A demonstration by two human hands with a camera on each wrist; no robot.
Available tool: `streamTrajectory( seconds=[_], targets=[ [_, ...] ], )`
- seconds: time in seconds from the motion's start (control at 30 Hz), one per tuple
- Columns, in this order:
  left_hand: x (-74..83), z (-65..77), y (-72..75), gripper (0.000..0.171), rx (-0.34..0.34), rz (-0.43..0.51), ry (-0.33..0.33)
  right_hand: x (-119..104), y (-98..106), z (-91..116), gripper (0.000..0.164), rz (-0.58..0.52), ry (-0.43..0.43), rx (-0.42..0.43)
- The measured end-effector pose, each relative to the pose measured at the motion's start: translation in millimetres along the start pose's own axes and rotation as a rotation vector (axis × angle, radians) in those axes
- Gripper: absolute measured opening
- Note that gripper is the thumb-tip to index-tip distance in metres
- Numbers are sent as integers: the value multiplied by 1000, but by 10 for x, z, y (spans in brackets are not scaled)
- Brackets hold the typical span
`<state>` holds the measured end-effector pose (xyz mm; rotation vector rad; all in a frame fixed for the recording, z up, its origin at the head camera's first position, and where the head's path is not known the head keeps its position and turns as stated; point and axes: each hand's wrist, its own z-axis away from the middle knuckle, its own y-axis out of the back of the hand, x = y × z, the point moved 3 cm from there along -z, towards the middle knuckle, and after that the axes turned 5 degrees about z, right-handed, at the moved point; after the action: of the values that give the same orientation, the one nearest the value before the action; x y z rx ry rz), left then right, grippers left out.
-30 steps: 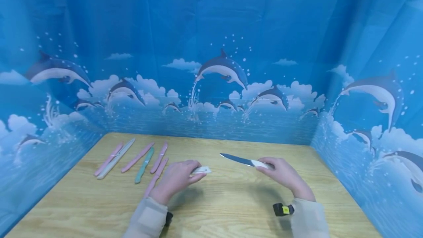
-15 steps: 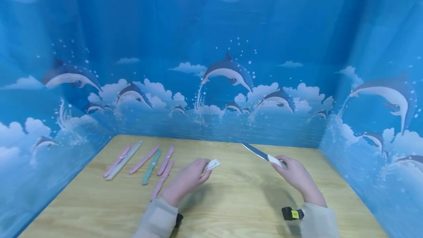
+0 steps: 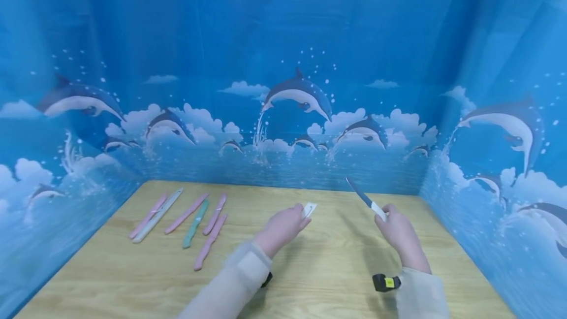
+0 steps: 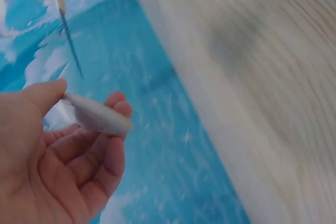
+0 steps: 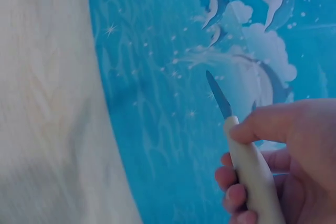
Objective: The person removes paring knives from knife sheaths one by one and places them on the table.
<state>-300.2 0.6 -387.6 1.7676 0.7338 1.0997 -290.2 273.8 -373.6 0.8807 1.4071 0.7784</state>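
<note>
head view showed me left hand [image 3: 282,228] pinching perhaps a sheath [image 3: 309,208], right hand [image 3: 399,233] gripping a bare knife [image 3: 368,201]; hasty approach risked cuts.

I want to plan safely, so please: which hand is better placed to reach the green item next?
Probably the left hand: it is nearer the green item, while the right hand, holding the bare-bladed knife, is farther off. The left would first release its white piece.
</note>
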Motion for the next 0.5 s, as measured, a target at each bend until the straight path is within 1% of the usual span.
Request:
streamTrajectory(
  seconds=[0.07,0.13,0.2,0.3,0.4,0.5],
  targets=[
    [53,-91,-59,39,-3,-18,16,47,-11,-31,40,2,-18,9],
    [99,-172,-113,42,-26,-13,48,102,-25,-62,40,15,-22,25],
    [136,-241,-176,41,-61,-5,103,154,-47,-81,39,18,-21,28],
    [191,-322,-272,41,-120,-4,208,230,-84,-92,40,22,-20,21],
    [267,-398,-367,48,-155,-78,286,310,-109,-94,41,8,-45,3],
    [351,-462,-468,55,-180,-178,323,385,-122,-93,41,21,-67,-8]
  ],
)
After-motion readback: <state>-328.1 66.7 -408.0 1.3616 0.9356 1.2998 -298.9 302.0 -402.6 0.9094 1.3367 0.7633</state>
